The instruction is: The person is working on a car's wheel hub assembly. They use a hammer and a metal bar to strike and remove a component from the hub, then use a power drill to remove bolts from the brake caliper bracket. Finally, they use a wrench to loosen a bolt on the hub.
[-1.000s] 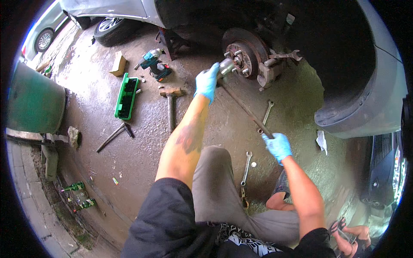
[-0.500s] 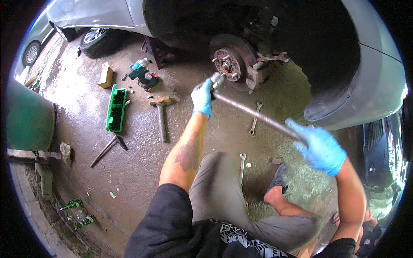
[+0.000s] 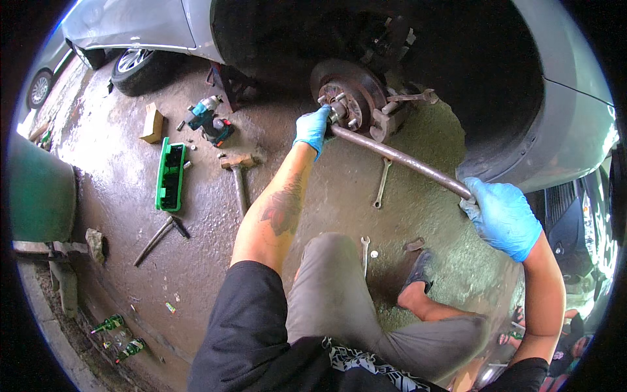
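My left hand, in a blue glove, is wrapped around the head end of a long breaker bar, right where it meets the wheel hub. Grip closed tight on the bar's socket end, which sits against the hub centre among the studs. My right hand, also blue-gloved, is clamped around the far handle end of the same bar, low and well out to my right. The bar runs diagonally between the two hands, from hub down to my right glove.

The hub sits on a bare brake disc under the wheel arch of a silver car; wheel off.

On the wet concrete floor: a combination wrench lies just below the bar, another wrench beside my knee. A hammer rests left of my forearm. Further left, a green socket tray, a teal cordless impact wrench, a small cardboard box. A cross-shaped tool lies below the tray. Green glass bottles at the kerb, lower left.

I am sitting on the floor, knee up, one foot in a dark sandal.
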